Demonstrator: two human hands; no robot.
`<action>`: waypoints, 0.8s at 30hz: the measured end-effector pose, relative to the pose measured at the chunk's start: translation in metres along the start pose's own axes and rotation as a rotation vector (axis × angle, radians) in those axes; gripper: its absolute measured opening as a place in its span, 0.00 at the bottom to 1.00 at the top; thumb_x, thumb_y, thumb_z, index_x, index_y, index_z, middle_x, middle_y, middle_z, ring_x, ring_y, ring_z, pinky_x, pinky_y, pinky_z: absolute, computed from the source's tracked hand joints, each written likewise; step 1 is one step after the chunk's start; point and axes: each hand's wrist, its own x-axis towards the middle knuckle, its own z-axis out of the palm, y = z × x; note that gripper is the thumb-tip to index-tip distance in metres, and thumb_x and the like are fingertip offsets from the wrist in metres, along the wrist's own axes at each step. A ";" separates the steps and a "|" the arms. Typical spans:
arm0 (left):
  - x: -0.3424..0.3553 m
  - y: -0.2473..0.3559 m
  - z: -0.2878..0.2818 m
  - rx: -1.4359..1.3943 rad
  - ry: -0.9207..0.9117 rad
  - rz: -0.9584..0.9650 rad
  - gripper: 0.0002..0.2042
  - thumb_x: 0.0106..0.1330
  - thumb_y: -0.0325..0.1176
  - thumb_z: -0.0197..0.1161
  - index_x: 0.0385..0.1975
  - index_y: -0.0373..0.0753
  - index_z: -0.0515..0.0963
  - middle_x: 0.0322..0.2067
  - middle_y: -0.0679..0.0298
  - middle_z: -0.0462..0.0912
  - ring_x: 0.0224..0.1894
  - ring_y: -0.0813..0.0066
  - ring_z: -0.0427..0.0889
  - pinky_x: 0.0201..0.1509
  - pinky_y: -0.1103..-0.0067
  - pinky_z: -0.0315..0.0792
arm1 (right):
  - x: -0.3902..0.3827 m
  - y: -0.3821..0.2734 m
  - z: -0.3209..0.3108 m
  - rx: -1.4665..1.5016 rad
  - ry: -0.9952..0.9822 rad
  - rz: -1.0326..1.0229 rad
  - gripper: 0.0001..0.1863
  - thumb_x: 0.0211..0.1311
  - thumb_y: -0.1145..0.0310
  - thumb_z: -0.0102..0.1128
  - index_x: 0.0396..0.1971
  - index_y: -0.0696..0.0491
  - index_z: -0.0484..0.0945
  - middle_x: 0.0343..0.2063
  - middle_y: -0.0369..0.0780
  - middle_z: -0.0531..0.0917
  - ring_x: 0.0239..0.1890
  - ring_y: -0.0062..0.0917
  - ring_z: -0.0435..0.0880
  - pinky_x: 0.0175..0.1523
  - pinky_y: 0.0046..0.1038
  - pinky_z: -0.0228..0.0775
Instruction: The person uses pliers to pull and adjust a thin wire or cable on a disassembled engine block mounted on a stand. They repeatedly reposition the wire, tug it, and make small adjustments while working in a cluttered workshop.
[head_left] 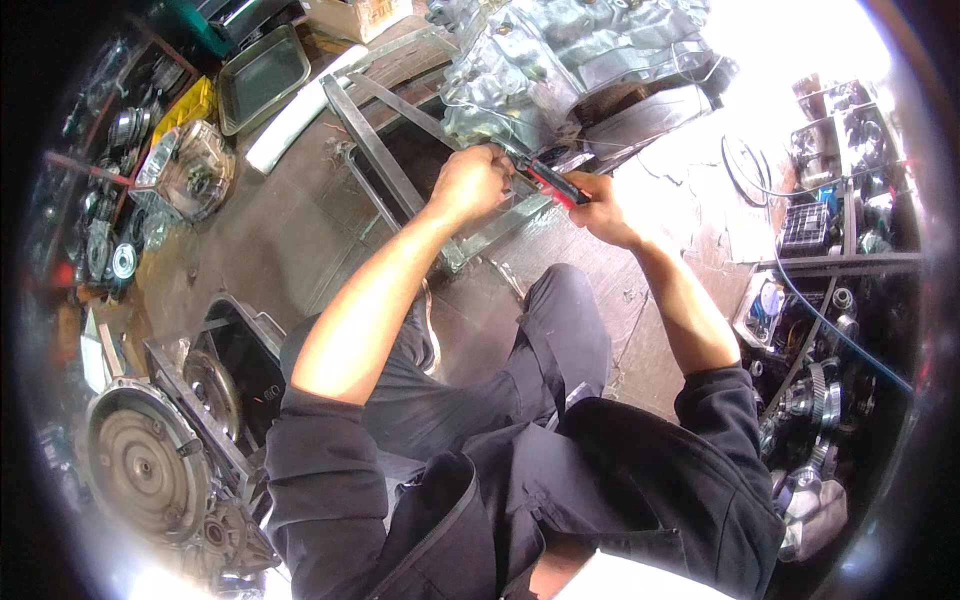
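My right hand [608, 212] is closed around the black-and-red handle of a slim hand tool [546, 181], whose exact kind I cannot make out. The tool slants up and left, and its dark metal end lies by the lower side of a large silver metal casing [515, 75], like a gearbox housing. Close to that end, my left hand [468, 185] has its fingers curled in; what they grip, if anything, is hidden. The casing rests over a grey metal frame stand [372, 150], just in front of my knees.
On the left are a grey tray [264, 78], a white roll [290, 125], a bell-shaped housing [190, 170] and a round metal disc [145, 465]. Shelves of gears [820, 400] line the right, with a blue hose [840, 330] across them. A black cable [740, 170] lies coiled nearby.
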 end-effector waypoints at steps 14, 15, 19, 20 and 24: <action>0.000 -0.003 -0.004 -0.110 -0.003 -0.057 0.10 0.66 0.26 0.56 0.39 0.30 0.83 0.27 0.58 0.87 0.28 0.70 0.88 0.34 0.74 0.80 | 0.014 -0.022 0.000 -0.265 -0.028 -0.132 0.18 0.50 0.77 0.53 0.44 0.58 0.78 0.41 0.53 0.82 0.47 0.49 0.81 0.51 0.42 0.71; 0.001 -0.004 -0.005 -0.080 0.000 -0.049 0.10 0.66 0.26 0.56 0.39 0.30 0.83 0.27 0.58 0.87 0.28 0.70 0.88 0.34 0.74 0.80 | 0.014 -0.021 0.000 -0.276 -0.035 -0.136 0.18 0.51 0.77 0.53 0.44 0.58 0.78 0.42 0.53 0.82 0.48 0.50 0.81 0.52 0.42 0.71; 0.003 -0.005 -0.006 -0.003 -0.006 -0.010 0.09 0.68 0.26 0.56 0.38 0.29 0.83 0.26 0.58 0.86 0.27 0.71 0.87 0.34 0.74 0.80 | 0.014 -0.021 0.000 -0.239 -0.065 -0.134 0.18 0.51 0.76 0.53 0.45 0.58 0.78 0.41 0.54 0.81 0.50 0.51 0.79 0.55 0.44 0.70; 0.003 -0.005 -0.006 0.009 -0.013 -0.010 0.09 0.68 0.26 0.56 0.37 0.29 0.82 0.26 0.57 0.86 0.27 0.71 0.87 0.34 0.74 0.81 | 0.014 -0.022 0.000 -0.259 -0.062 -0.151 0.19 0.51 0.76 0.53 0.45 0.58 0.78 0.41 0.54 0.81 0.50 0.51 0.79 0.55 0.44 0.70; 0.000 -0.003 -0.007 -0.082 -0.009 -0.059 0.10 0.72 0.28 0.55 0.36 0.27 0.81 0.26 0.57 0.85 0.26 0.72 0.87 0.32 0.75 0.81 | 0.013 -0.022 0.000 -0.354 -0.065 -0.161 0.22 0.50 0.76 0.53 0.49 0.58 0.76 0.42 0.55 0.81 0.52 0.52 0.79 0.58 0.43 0.70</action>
